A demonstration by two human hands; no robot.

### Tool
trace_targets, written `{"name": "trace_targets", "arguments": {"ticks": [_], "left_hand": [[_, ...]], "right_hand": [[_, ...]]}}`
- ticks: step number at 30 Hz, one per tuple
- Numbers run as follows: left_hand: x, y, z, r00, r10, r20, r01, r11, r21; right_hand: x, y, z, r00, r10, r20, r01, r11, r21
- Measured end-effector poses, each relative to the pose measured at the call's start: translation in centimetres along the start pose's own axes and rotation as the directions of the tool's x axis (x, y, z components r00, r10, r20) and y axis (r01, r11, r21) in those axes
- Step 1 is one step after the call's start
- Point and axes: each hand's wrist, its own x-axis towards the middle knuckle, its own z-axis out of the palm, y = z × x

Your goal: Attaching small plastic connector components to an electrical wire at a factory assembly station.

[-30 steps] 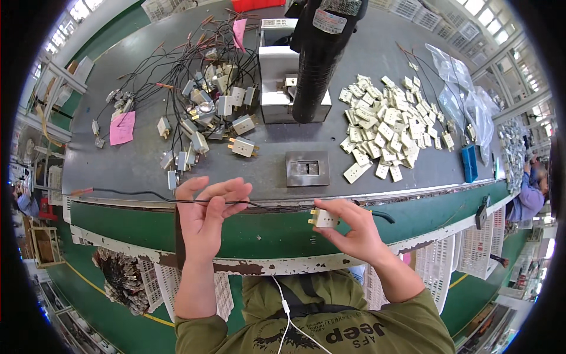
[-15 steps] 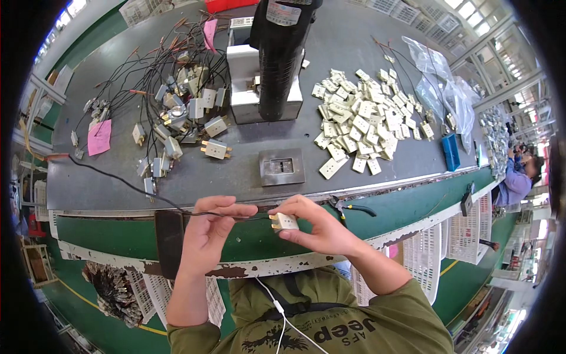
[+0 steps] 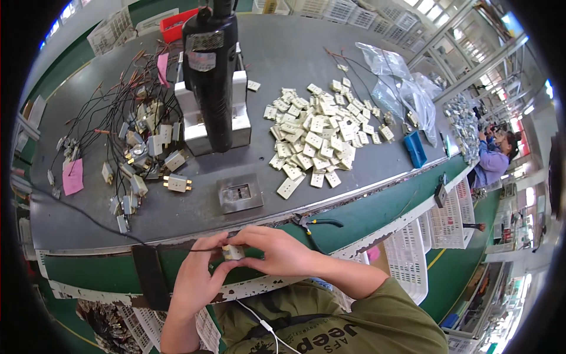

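Observation:
A small cream-coloured electrical plug (image 3: 234,252) with brass prongs sits between my two hands, just off the table's near edge. My right hand (image 3: 274,251) pinches it from the right with thumb and fingers. From the other side, my left hand (image 3: 197,274) closes its thumb and fingertips on the plug. A black cable (image 3: 94,213) runs from the left across the table to the plug; its end is hidden by my fingers. Beyond my hands lies a square metal block (image 3: 240,193) with a slotted recess.
Behind the block stands a machine with a black cylinder (image 3: 211,82) and white base. Wired plugs (image 3: 150,141) are heaped at left, cream plastic covers (image 3: 318,133) at right. Pliers (image 3: 318,223), a blue tray (image 3: 415,149) and plastic bags (image 3: 407,94) lie farther right. Another person (image 3: 494,159) sits beyond.
My left hand has come over to the plug and now touches it; before, it was apart, beside the cable. The whole view has shifted and tilted, so the table things appear farther left.

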Motion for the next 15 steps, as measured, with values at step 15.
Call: {"name": "trace_targets", "arguments": {"ticks": [15], "left_hand": [[-0.1, -0.4, -0.1, 0.975, 0.166, -0.145, -0.168, 0.986, -0.007]], "right_hand": [[-0.1, -1.2, 0.0, 0.998, -0.008, -0.065, 0.008, 1.0, 0.006]]}}
